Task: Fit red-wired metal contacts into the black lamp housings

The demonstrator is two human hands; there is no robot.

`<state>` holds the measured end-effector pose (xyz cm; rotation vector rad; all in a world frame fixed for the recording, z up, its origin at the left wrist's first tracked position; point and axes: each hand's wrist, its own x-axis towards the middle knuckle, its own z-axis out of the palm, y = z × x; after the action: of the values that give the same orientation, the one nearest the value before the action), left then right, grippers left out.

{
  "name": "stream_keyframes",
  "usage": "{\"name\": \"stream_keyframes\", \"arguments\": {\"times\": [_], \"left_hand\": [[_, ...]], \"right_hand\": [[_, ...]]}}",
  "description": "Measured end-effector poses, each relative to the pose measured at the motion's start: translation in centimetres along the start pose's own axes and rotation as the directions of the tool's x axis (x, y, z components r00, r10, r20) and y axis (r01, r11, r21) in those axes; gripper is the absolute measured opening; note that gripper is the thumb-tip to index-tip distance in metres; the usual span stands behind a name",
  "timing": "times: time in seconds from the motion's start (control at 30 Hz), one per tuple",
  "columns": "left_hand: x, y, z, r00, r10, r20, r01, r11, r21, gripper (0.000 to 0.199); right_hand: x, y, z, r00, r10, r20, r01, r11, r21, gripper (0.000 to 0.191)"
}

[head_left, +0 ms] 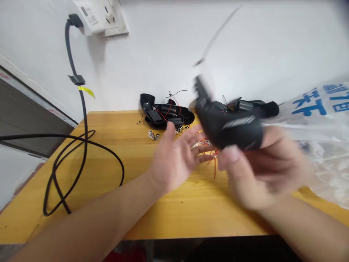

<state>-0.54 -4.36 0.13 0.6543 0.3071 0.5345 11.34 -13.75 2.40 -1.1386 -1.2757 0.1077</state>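
My right hand (261, 167) grips a black curved plastic housing (231, 125) with pale lettering on its side, lifted above the table and blurred by motion. Above its narrow end a thin dark wire (218, 36) shows as a smear against the wall; whether it joins the housing I cannot tell. My left hand (177, 156) is open beside it, palm up and fingers spread, holding nothing. Behind the left fingers lies a pile of small metal parts with red wires (203, 143), partly hidden. Small metal pieces (153, 135) rest to the left of it.
Opened black housings with wires (166, 111) lie by the wall, and more black housings (253, 105) sit behind the right hand. A clear plastic bag with blue print (321, 109) covers the right side. A black cable (84, 145) loops across the wooden table (169, 218) from a wall plug (89, 18).
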Motion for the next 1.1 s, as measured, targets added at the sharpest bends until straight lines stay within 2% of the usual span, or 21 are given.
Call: {"name": "stream_keyframes", "arguments": {"times": [0.03, 0.07, 0.13, 0.17, 0.2, 0.23, 0.27, 0.3, 0.33, 0.37, 0.43, 0.47, 0.5, 0.53, 0.63, 0.7, 0.77, 0.83, 0.93, 1.0, 1.1], "left_hand": [[0.0, 0.1, 0.0, 1.0, -0.002, 0.006, 0.002, 0.998, -0.06, 0.062], [-0.1, 0.1, -0.1, 1.0, -0.013, 0.005, 0.013, 0.994, -0.107, 0.059], [-0.2, 0.0, -0.2, 0.997, -0.07, -0.024, 0.065, 0.985, -0.159, 0.045], [-0.3, -0.2, -0.3, 0.994, -0.106, -0.039, 0.099, 0.981, -0.165, 0.038], [-0.4, -0.3, -0.2, 0.99, -0.136, -0.045, 0.127, 0.979, -0.16, 0.033], [-0.6, -0.4, -0.2, 0.988, -0.152, -0.025, 0.146, 0.978, -0.151, 0.031], [-0.8, -0.4, -0.1, 0.984, -0.176, 0.036, 0.179, 0.975, -0.134, 0.031], [-1.0, -0.4, -0.1, 0.966, -0.216, 0.139, 0.232, 0.967, -0.105, 0.031], [-1.2, -0.2, -0.1, 0.918, -0.284, 0.277, 0.311, 0.948, -0.059, 0.03], [-1.4, 0.0, -0.1, 0.825, -0.378, 0.421, 0.409, 0.912, 0.019, 0.028], [-1.7, 0.4, -0.2, 0.548, -0.573, 0.61, 0.559, 0.793, 0.243, 0.02], [-1.8, 0.6, -0.3, 0.42, -0.644, 0.64, 0.589, 0.73, 0.348, 0.015], [-1.7, 0.7, -0.4, 0.334, -0.695, 0.637, 0.596, 0.679, 0.429, 0.011], [-1.6, 0.8, -0.5, 0.289, -0.73, 0.619, 0.595, 0.644, 0.482, 0.008], [-1.3, 0.9, -0.6, 0.28, -0.775, 0.566, 0.63, 0.593, 0.501, 0.007], [-1.3, 1.1, -0.5, 0.269, -0.786, 0.557, 0.655, 0.573, 0.493, 0.006], [-1.4, 1.4, -0.3, 0.26, -0.774, 0.577, 0.65, 0.582, 0.488, 0.021], [-1.7, 1.6, -0.1, 0.275, -0.756, 0.595, 0.636, 0.607, 0.477, 0.034], [-1.9, 1.6, 0.0, 0.285, -0.753, 0.593, 0.645, 0.608, 0.462, 0.023], [-1.9, 1.4, 0.0, 0.343, -0.731, 0.59, 0.607, 0.652, 0.454, 0.018], [-1.6, 1.2, -0.1, 0.545, -0.639, 0.543, 0.477, 0.769, 0.425, 0.024]], "right_hand": [[-0.8, 0.1, 0.2, 0.982, 0.055, 0.18, -0.082, 0.986, 0.145, 0.025], [-1.4, 0.5, 0.0, 0.925, 0.091, 0.368, -0.188, 0.954, 0.235, 0.025], [-1.3, 1.6, -1.3, 0.755, 0.084, 0.65, -0.342, 0.897, 0.281, 0.029], [-0.7, 2.2, -2.2, 0.688, 0.058, 0.723, -0.371, 0.885, 0.282, 0.033], [0.2, 2.9, -3.1, 0.665, 0.033, 0.746, -0.38, 0.875, 0.3, 0.038], [1.4, 3.5, -3.9, 0.679, 0.023, 0.734, -0.404, 0.846, 0.347, 0.044], [2.7, 4.1, -4.4, 0.708, 0.068, 0.703, -0.444, 0.816, 0.369, 0.051], [4.0, 4.7, -4.6, 0.717, 0.18, 0.673, -0.485, 0.822, 0.297, 0.059], [5.2, 5.1, -4.3, 0.757, 0.317, 0.571, -0.479, 0.864, 0.157, 0.06], [6.2, 5.5, -3.6, 0.755, 0.349, 0.556, -0.469, 0.879, 0.085, 0.054], [7.2, 6.0, -0.9, 0.721, 0.368, 0.587, -0.427, 0.903, -0.042, 0.039], [7.3, 6.2, 0.7, 0.677, 0.37, 0.636, -0.39, 0.913, -0.117, 0.03], [7.1, 6.3, 2.5, 0.614, 0.361, 0.702, -0.303, 0.929, -0.213, 0.023], [6.9, 6.4, 4.3, 0.578, 0.336, 0.744, -0.189, 0.942, -0.278, 0.023], [5.9, 6.9, 8.6, 0.566, 0.283, 0.775, 0.015, 0.936, -0.353, 0.032], [5.6, 7.5, 10.1, 0.564, 0.254, 0.786, 0.089, 0.927, -0.364, 0.027], [5.5, 8.3, 10.7, 0.555, 0.223, 0.801, 0.128, 0.929, -0.348, 0.019], [5.4, 9.0, 10.9, 0.554, 0.193, 0.81, 0.142, 0.937, -0.32, 0.017], [5.1, 9.5, 10.9, 0.559, 0.166, 0.812, 0.151, 0.943, -0.297, 0.015], [5.2, 9.3, 10.7, 0.562, 0.149, 0.813, 0.165, 0.943, -0.287, 0.012], [6.5, 8.0, 8.8, 0.613, 0.131, 0.779, 0.18, 0.937, -0.299, 0.009]]}}
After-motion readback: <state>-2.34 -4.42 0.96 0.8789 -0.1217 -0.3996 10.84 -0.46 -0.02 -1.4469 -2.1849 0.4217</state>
